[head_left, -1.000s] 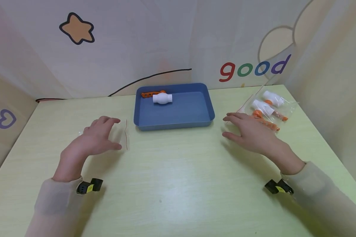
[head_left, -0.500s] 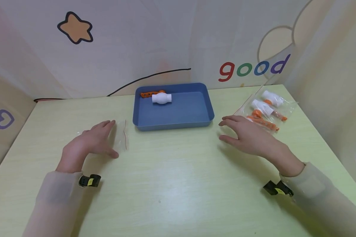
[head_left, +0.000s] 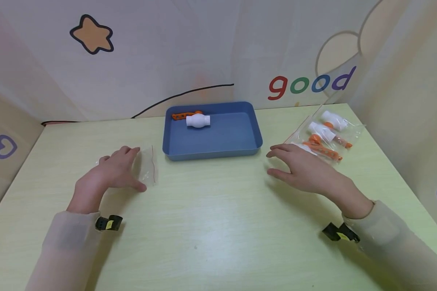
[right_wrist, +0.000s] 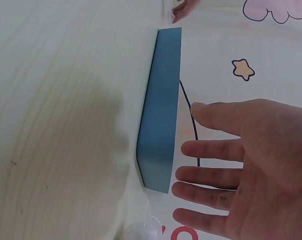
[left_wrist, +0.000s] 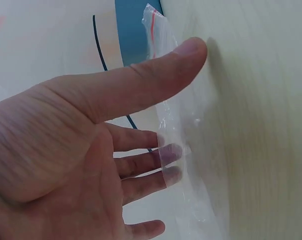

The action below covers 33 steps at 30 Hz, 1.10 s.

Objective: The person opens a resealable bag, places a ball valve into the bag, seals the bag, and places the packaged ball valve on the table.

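Observation:
My left hand (head_left: 111, 171) is over a clear zip bag (head_left: 148, 165) with a red seal line, on the left part of the table. In the left wrist view the bag (left_wrist: 193, 150) rises between thumb and fingers, and some fingertips show through its film. The fingers look fairly straight; whether they touch the bag I cannot tell. My right hand (head_left: 306, 167) hovers above the table, fingers spread, holding nothing. Just beyond it is another clear bag (head_left: 355, 131) with white ridged pieces (head_left: 335, 120) and an orange strip with holes (head_left: 322, 150); the hand partly hides it.
A blue tray (head_left: 213, 155) stands at the back middle of the table. In it are a white ridged piece (head_left: 198, 120) and an orange strip with holes (head_left: 179, 116). Printed curtains (head_left: 189, 48) rise behind the table and at its sides.
The left hand has shifted slightly, with its thumb lower, and the bag's edge by it looks more lifted. The right hand has drifted a little left, uncovering more of the filled bag.

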Tool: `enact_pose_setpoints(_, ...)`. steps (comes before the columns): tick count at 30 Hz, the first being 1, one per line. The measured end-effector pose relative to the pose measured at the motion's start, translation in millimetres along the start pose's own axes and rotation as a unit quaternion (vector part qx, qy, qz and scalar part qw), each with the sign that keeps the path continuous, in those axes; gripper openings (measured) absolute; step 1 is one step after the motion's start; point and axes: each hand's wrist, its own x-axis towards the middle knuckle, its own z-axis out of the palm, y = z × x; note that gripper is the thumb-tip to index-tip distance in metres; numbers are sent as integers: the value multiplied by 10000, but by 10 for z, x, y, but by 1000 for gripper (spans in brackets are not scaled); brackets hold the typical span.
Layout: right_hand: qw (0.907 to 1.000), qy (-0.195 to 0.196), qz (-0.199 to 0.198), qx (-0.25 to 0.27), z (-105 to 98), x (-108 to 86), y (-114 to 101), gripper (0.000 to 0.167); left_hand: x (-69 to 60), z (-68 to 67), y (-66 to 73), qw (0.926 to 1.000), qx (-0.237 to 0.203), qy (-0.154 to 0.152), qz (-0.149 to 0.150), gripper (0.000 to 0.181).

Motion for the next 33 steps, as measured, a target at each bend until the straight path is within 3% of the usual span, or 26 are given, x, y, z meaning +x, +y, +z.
enact_pose_setpoints(8, 10000, -78, 15, 47, 7, 4, -42, 41, -73, -9, 84, 9991, -359, 114, 195, 103)
enact_pose_setpoints(17, 9999, -78, -20, 91, 6, 10, -99, 40, -195, -22, 215, 9987, -364, -7, 359, 90)
enact_pose_setpoints(27, 9985, 135, -448, 273, 88, 50, -153, 34, -367, -49, 511, 9942, -569, -204, 890, 77)
enact_pose_setpoints(33, 9948, 163, -720, 708, 150, 94, -219, 28, -445, -66, 747, 9908, -714, -19, 1151, 76)
